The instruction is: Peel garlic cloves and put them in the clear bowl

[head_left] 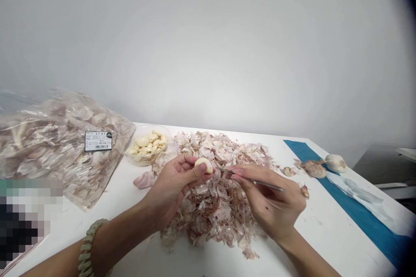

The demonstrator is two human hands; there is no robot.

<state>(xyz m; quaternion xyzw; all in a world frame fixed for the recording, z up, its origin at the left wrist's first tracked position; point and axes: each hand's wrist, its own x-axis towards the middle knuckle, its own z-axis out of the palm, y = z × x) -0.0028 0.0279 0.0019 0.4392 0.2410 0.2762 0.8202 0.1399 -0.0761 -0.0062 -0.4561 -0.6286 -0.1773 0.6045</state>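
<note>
white table [320, 225], garlic skins [208, 212]; left hand [172, 186] grips peeled clove [203, 165], right hand [269, 199] pinches steel pick [256, 180], tip blurred

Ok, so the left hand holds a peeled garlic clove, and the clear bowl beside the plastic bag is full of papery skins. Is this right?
No: the head view shows the clear bowl full of peeled garlic cloves, not skins. The left hand does hold a peeled garlic clove.

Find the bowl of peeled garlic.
In the head view, the clear bowl sits left of centre, between the plastic bag and the heap of garlic skins.
</note>
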